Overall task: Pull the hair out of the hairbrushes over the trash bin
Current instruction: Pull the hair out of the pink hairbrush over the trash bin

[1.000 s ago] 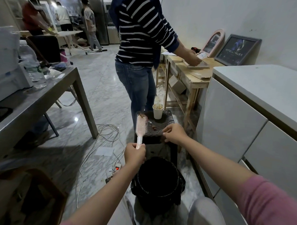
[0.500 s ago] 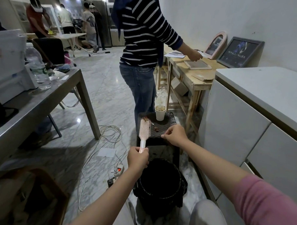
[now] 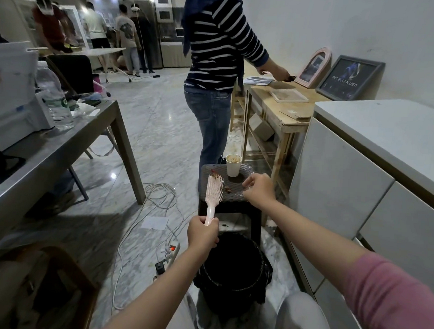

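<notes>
A pale pink hairbrush (image 3: 213, 192) stands upright, its handle gripped by my left hand (image 3: 203, 234) just above the near-left rim of the black trash bin (image 3: 233, 272). A few reddish strands cling to the brush's top. My right hand (image 3: 258, 191) hovers over the dark woven stool (image 3: 231, 189) to the right of the brush, fingers pinched together; whether it holds hair I cannot tell. A small reddish clump of hair (image 3: 227, 189) lies on the stool top between brush and right hand.
A paper cup (image 3: 233, 165) stands on the stool's far side. A person in a striped top (image 3: 216, 52) stands just behind it at a wooden table (image 3: 280, 110). White cabinets (image 3: 347, 182) on the right, grey table (image 3: 62, 142) on the left, cables and a power strip (image 3: 168, 255) on the floor.
The view has shifted slightly; the brush sits lower and closer to the stool. My right hand lifted a little and its fingers came together. The striped-top person reached further along the wooden table.
</notes>
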A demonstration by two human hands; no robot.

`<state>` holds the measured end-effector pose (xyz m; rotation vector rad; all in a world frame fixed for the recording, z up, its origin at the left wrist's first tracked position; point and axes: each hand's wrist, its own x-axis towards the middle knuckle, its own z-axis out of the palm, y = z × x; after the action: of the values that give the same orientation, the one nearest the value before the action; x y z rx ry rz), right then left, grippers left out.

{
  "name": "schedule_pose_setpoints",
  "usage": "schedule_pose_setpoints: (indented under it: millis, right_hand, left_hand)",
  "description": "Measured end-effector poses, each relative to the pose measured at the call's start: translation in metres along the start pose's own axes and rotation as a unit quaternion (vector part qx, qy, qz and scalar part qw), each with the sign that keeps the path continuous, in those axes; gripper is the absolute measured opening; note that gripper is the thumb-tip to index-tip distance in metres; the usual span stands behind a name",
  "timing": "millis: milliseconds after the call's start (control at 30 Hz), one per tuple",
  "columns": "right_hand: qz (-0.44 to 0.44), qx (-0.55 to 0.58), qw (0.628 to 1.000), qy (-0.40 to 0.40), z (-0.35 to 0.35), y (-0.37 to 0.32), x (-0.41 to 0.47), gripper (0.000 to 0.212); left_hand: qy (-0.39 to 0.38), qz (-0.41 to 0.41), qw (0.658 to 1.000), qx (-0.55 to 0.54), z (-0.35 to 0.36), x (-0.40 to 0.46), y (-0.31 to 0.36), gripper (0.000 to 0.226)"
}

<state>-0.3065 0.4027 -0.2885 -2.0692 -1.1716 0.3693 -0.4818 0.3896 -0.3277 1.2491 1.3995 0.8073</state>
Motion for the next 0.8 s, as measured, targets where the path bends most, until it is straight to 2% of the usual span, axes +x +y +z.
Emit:
schedule_pose_setpoints:
  millis: [100, 200, 300, 400, 567, 800]
  right_hand:
    - [-0.029, 0.027, 0.999, -0.002, 0.004, -0.005, 0.0, 0.021]
    - [-0.048, 0.067, 0.996, -0.02, 0.008, -0.012, -0.004, 0.044]
    - [-0.059, 0.054, 0.996, -0.044, 0.012, -0.023, -0.007, 0.067]
    - [-0.055, 0.037, 0.997, -0.029, 0.018, -0.025, -0.004, 0.055]
    - [-0.018, 0.091, 0.995, 0.02, 0.019, -0.028, -0.008, 0.035]
    - [-0.012, 0.122, 0.991, 0.051, 0.018, -0.024, -0.011, 0.013]
  left_hand:
    - [-0.009, 0.001, 1.0, 0.0, 0.003, -0.003, 0.0, 0.014]
    - [-0.012, 0.009, 1.0, 0.001, 0.007, -0.007, 0.0, 0.014]
    - [-0.03, 0.016, 0.999, 0.003, 0.011, -0.013, 0.001, 0.013]
    - [-0.035, 0.032, 0.999, 0.003, 0.013, -0.017, 0.0, 0.013]
    - [-0.02, 0.057, 0.998, 0.013, 0.012, -0.018, -0.005, 0.016]
    - [-0.025, 0.044, 0.999, 0.01, 0.01, -0.015, -0.007, 0.015]
